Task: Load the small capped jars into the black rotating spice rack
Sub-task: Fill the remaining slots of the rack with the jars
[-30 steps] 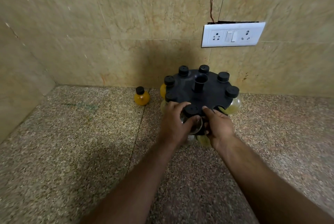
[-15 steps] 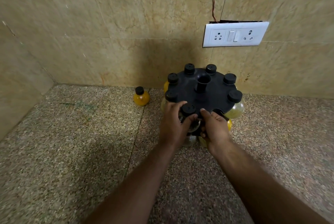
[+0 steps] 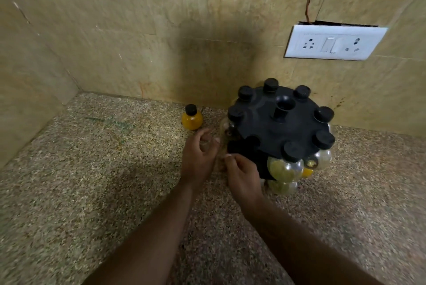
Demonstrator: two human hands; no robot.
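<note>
The black rotating spice rack stands against the back wall, with capped jars hanging in most slots of its top disc. One slot at the front left is empty. A clear jar with yellow contents hangs at the front. A loose yellow jar with a black cap stands on the counter left of the rack. My left hand hovers beside the rack's left side, fingers loosely curled and holding nothing. My right hand touches the rack's front-left edge below the empty slot.
The speckled granite counter meets tiled walls at the back and left. A white switch and socket plate is on the wall above the rack, with a wire running up from it.
Both hands have let go of the jar they held at the rack's front. That jar now hangs further right, the rack having turned. The view has shifted left.
</note>
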